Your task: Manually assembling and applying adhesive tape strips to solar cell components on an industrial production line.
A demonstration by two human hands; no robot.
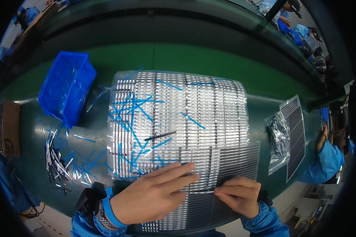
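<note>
A large clear sheet [201, 114] carrying many rows of small silvery strip parts lies on the green table [194, 59]. Loose blue film strips [132, 106] are scattered over its left half, and one dark strip [160, 136] lies near the middle. My left hand [152, 193] rests flat on the sheet's near edge, fingers spread and pointing right. My right hand [237, 195] pinches a thin strip [203, 192] at the sheet's lower right, beside the left fingertips. A darker emptied grid area [241, 160] sits just above the right hand.
A blue plastic bin [67, 87] stands at the left. A pile of peeled strips and blue films [61, 158] lies below it. At right are a clear bag of parts [279, 138] and a dark striped sheet [296, 134]. Another person's blue sleeve [326, 158] is far right.
</note>
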